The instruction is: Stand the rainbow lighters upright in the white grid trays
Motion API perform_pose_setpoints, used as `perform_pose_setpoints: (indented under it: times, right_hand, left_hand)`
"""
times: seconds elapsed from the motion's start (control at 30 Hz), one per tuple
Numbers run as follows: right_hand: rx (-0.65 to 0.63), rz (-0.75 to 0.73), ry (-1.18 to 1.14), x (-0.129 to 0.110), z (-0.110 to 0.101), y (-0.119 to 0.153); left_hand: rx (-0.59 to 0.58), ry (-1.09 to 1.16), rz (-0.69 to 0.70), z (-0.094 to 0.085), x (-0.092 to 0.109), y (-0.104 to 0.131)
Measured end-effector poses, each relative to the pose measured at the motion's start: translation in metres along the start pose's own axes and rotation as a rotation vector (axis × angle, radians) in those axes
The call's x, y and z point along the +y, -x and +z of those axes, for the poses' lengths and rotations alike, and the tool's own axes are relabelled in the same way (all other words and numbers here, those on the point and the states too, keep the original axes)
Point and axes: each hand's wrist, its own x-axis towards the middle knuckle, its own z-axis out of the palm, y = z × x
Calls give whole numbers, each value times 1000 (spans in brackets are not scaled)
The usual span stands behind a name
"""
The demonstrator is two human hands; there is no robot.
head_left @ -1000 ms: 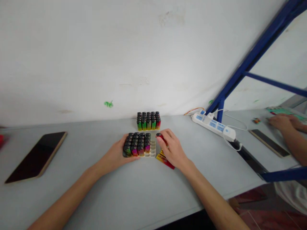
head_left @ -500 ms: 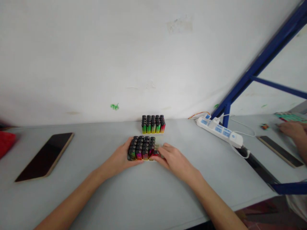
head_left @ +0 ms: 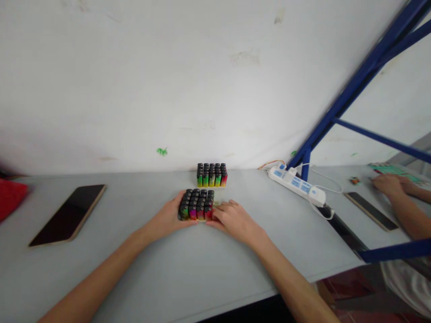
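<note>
Several black-topped lighters (head_left: 196,206) stand upright in tight rows on the grey table, their bodies in green, pink and red. My left hand (head_left: 170,214) is wrapped round the left side of this group, thumb along the front. At its right end my right hand (head_left: 234,219) is closed, thumb at the front right corner and fingers curled behind against the red lighter (head_left: 208,212). Part of a clear, pale tray shows beside those fingers. Just behind, close to the wall, stands a second block of lighters (head_left: 212,176) with green, yellow and red bodies, touched by neither hand.
A dark flat panel (head_left: 69,215) lies at left, near a red object (head_left: 11,197). To the right are a white power strip (head_left: 296,183) with cables and a blue metal frame (head_left: 323,121). Beyond it, another person's hands (head_left: 392,184) work near a second dark panel (head_left: 370,211).
The tilted red lighter at the right end now stands upright in line with the others. My right hand has shifted slightly left against the group. The camera view has turned a little right.
</note>
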Motion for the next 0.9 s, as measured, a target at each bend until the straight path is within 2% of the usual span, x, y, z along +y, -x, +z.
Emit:
perform_pose_setpoints:
  times: [0.07, 0.2, 0.27, 0.33, 0.43, 0.5, 0.67, 0.8, 0.9]
  right_hand:
    - [56, 21, -85, 13, -3, 5]
    - [266, 207, -254, 54, -14, 25]
    - [254, 260, -335, 71, -18, 34]
    - [179, 277, -417, 82, -19, 40]
    - [65, 277, -491, 86, -14, 40]
    - [62, 282, -435, 86, -10, 38]
    - [168, 322, -235, 88, -4, 39]
    - [215, 358, -290, 87, -2, 40]
    - [324, 318, -418, 82, 0, 36]
  left_hand:
    - [-9, -4, 3, -1, 0, 0]
    - [-10, 16, 8, -2, 0, -1]
    - [-7, 27, 22, -2, 0, -2]
    - [0, 16, 23, -2, -2, -2]
    - [27, -17, 15, -2, -6, -4]
    - [33, -13, 19, -2, -6, -4]
    - [13, 23, 28, -3, 1, -2]
    - [10, 16, 0, -3, 5, -1]
    - [-2, 13, -16, -3, 5, -1]
